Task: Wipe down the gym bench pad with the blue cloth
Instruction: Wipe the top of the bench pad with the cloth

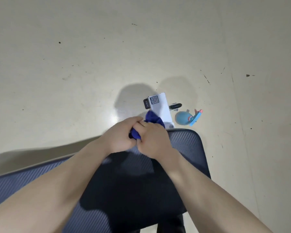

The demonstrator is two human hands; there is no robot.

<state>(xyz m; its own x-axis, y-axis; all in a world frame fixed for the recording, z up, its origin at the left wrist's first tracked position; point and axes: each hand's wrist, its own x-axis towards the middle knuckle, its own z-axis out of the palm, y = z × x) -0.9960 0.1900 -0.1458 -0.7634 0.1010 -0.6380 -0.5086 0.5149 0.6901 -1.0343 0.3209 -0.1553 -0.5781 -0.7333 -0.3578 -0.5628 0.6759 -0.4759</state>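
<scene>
Blue cloth (152,118), fuzzy, bunched between both hands above ribbed pad (188,145).

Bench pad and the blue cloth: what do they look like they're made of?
The bench pad looks like padded vinyl or faux leather, dark blue-grey, with a fine carbon-fibre-style weave and a slight sheen; real fabric cannot be excluded. The blue cloth, bunched in the left hand and the right hand, looks like soft, fuzzy microfibre or terry, matte.

Both bare forearms reach forward and converge. The left hand (120,134) and the right hand (154,140) are pressed together, fingers curled in a closed grip around a bunched dark blue fabric cloth (152,119); a ring shows on one finger.
</scene>
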